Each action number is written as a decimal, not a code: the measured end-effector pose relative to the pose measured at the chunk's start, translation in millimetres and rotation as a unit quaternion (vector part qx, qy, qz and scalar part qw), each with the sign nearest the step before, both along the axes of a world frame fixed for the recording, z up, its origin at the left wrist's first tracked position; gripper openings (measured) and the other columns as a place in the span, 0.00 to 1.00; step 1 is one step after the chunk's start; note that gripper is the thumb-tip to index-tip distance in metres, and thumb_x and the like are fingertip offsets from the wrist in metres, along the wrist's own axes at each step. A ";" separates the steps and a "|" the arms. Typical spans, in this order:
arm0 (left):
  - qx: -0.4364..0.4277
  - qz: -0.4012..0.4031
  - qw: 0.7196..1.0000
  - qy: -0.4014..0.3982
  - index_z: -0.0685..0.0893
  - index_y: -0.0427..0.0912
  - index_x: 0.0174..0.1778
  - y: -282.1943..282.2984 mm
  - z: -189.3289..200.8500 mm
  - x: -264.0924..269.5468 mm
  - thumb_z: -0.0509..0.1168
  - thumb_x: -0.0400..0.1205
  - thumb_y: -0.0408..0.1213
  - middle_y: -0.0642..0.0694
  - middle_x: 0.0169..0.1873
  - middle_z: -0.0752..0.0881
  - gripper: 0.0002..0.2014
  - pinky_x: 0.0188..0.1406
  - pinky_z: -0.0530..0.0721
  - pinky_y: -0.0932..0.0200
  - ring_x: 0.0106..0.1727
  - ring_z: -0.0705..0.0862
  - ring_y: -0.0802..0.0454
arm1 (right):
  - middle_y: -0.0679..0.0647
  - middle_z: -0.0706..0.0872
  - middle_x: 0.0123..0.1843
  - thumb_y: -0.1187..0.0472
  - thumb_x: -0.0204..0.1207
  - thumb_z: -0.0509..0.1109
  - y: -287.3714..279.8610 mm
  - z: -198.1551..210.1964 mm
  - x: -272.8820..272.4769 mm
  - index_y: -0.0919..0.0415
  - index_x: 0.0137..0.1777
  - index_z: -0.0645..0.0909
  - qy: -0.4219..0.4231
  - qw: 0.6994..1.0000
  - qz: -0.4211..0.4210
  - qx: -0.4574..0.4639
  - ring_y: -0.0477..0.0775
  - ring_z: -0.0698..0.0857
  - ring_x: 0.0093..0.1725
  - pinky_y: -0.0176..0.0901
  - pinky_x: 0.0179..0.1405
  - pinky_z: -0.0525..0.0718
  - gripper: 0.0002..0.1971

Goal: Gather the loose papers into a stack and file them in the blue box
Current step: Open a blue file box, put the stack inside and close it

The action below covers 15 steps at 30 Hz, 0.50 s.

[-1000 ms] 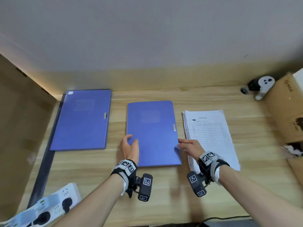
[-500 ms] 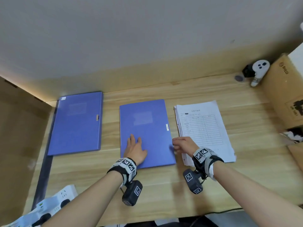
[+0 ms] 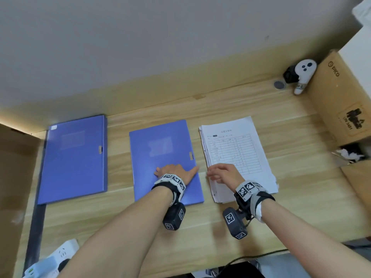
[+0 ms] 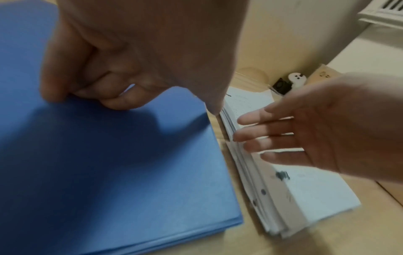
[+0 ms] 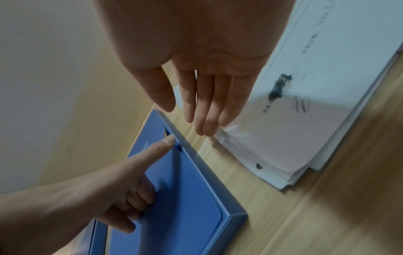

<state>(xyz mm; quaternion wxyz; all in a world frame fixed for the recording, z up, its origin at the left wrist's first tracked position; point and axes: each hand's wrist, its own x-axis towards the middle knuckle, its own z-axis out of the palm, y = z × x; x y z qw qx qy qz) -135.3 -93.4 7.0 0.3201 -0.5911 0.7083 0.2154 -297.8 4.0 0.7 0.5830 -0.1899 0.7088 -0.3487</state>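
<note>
A closed blue file box [image 3: 160, 149] lies flat mid-desk, its clasp on the right edge. My left hand [image 3: 174, 170] rests on its lid with the fingers curled under and the thumb stretched to the lid's right edge [image 5: 172, 139]; it holds nothing. A stack of printed white papers [image 3: 236, 145] lies just right of the box, its left edges slightly fanned [image 4: 246, 172]. My right hand [image 3: 222, 173] hovers over the stack's near-left edge, fingers straight and spread [image 4: 272, 134], and grips nothing.
A second closed blue box [image 3: 74, 157] lies at the left. A cardboard carton [image 3: 341, 97] and a white controller [image 3: 303, 71] stand at the back right. A white power strip [image 3: 56, 257] sits near left, and a brown panel [image 3: 16, 177] borders the left side.
My left hand slid from the box's left edge onto the lid and curled, thumb reaching the right edge. My right hand left the box's right edge and rose over the papers.
</note>
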 end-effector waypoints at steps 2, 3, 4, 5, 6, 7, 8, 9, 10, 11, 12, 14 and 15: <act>0.005 0.018 1.000 -0.015 0.84 0.48 0.60 -2.2 0.6 -7.8 0.41 0.68 0.79 0.40 0.58 0.86 0.45 0.68 0.70 0.33 0.61 0.81 0.33 | 0.59 0.92 0.49 0.64 0.74 0.72 2.5 2.0 -6.6 0.64 0.52 0.88 0.013 1.000 -0.010 -0.004 0.51 0.88 0.42 0.41 0.47 0.82 0.09; 0.003 0.030 0.999 -0.013 0.84 0.48 0.59 -3.3 -0.6 -8.9 0.42 0.67 0.79 0.40 0.56 0.86 0.45 0.68 0.71 0.33 0.60 0.81 0.33 | 0.59 0.92 0.48 0.64 0.74 0.72 3.5 3.4 -10.0 0.64 0.52 0.88 0.018 1.000 -0.011 -0.005 0.51 0.87 0.41 0.40 0.45 0.81 0.08; 0.002 0.041 0.999 -0.008 0.84 0.47 0.56 -3.6 -1.1 -9.0 0.44 0.66 0.79 0.40 0.54 0.87 0.44 0.68 0.71 0.33 0.59 0.82 0.33 | 0.58 0.93 0.47 0.64 0.75 0.71 4.7 4.4 -13.1 0.64 0.52 0.88 0.023 1.000 -0.012 -0.005 0.50 0.87 0.41 0.39 0.44 0.81 0.08; 0.001 0.050 0.999 0.000 0.84 0.47 0.53 -4.0 0.4 -9.2 0.45 0.66 0.79 0.40 0.52 0.87 0.43 0.68 0.71 0.34 0.58 0.82 0.33 | 0.57 0.93 0.47 0.63 0.76 0.71 5.5 5.4 -16.5 0.63 0.51 0.88 0.028 1.000 -0.011 -0.006 0.50 0.88 0.41 0.40 0.44 0.82 0.08; -0.002 0.055 0.998 0.009 0.84 0.46 0.49 -4.2 0.8 -8.7 0.45 0.66 0.79 0.41 0.50 0.87 0.42 0.68 0.72 0.34 0.57 0.82 0.33 | 0.57 0.93 0.47 0.62 0.76 0.70 5.7 5.5 -19.2 0.62 0.51 0.88 0.032 0.999 -0.010 -0.007 0.50 0.89 0.42 0.42 0.45 0.82 0.08; -0.002 0.059 0.998 0.017 0.84 0.46 0.46 -3.7 0.4 -7.2 0.45 0.65 0.80 0.41 0.49 0.87 0.41 0.67 0.73 0.35 0.56 0.83 0.34 | 0.57 0.93 0.46 0.62 0.76 0.70 6.0 5.4 -21.5 0.62 0.51 0.88 0.036 0.999 -0.007 -0.008 0.50 0.89 0.42 0.43 0.47 0.83 0.08; 0.002 0.065 0.997 0.029 0.83 0.46 0.43 -2.6 1.5 -5.1 0.45 0.63 0.80 0.42 0.48 0.88 0.42 0.65 0.76 0.37 0.54 0.83 0.34 | 0.57 0.93 0.46 0.62 0.76 0.69 5.8 4.3 -23.6 0.62 0.51 0.88 0.039 0.999 -0.005 -0.009 0.51 0.89 0.42 0.44 0.48 0.83 0.08; 0.007 0.072 0.996 0.042 0.83 0.46 0.41 -1.8 3.4 -2.2 0.44 0.61 0.80 0.42 0.47 0.88 0.42 0.63 0.77 0.38 0.53 0.83 0.34 | 0.58 0.93 0.46 0.63 0.76 0.69 5.0 3.0 -24.5 0.63 0.51 0.87 0.040 0.999 -0.001 -0.008 0.51 0.89 0.42 0.44 0.48 0.83 0.08; 0.010 0.083 0.995 0.057 0.82 0.46 0.39 -1.7 6.8 1.0 0.44 0.60 0.80 0.42 0.47 0.88 0.41 0.62 0.79 0.39 0.53 0.83 0.34 | 0.58 0.93 0.46 0.64 0.76 0.69 3.1 1.6 -24.3 0.64 0.51 0.87 0.041 0.999 0.001 -0.008 0.52 0.89 0.42 0.42 0.46 0.83 0.08; 0.013 0.095 0.993 0.073 0.80 0.46 0.37 -2.5 11.7 4.3 0.45 0.60 0.79 0.42 0.46 0.88 0.39 0.60 0.80 0.41 0.52 0.83 0.34 | 0.59 0.93 0.46 0.64 0.76 0.69 0.1 1.6 -23.0 0.64 0.51 0.87 0.043 0.999 0.006 -0.010 0.52 0.89 0.41 0.41 0.44 0.83 0.08; 0.017 0.112 0.989 0.093 0.79 0.45 0.36 -3.0 19.5 7.5 0.47 0.62 0.77 0.42 0.45 0.87 0.37 0.58 0.81 0.43 0.51 0.83 0.35 | 0.59 0.93 0.46 0.64 0.76 0.69 -3.0 1.3 -20.6 0.65 0.50 0.87 0.043 0.999 0.012 -0.013 0.51 0.88 0.40 0.39 0.42 0.82 0.08; 0.030 0.153 0.978 0.137 0.78 0.43 0.36 -4.2 35.2 15.8 0.51 0.68 0.73 0.43 0.42 0.86 0.33 0.54 0.83 0.48 0.47 0.83 0.39 | 0.59 0.93 0.44 0.64 0.77 0.69 -10.4 2.1 -13.5 0.65 0.49 0.87 0.039 0.999 0.027 -0.021 0.50 0.87 0.38 0.38 0.39 0.80 0.07; 0.035 0.178 0.970 0.164 0.78 0.42 0.38 -5.0 44.4 21.7 0.53 0.69 0.72 0.43 0.42 0.85 0.32 0.53 0.83 0.49 0.47 0.82 0.40 | 0.58 0.93 0.44 0.64 0.77 0.68 -15.0 3.0 -8.7 0.65 0.48 0.87 0.038 0.998 0.033 -0.026 0.48 0.87 0.36 0.38 0.39 0.80 0.06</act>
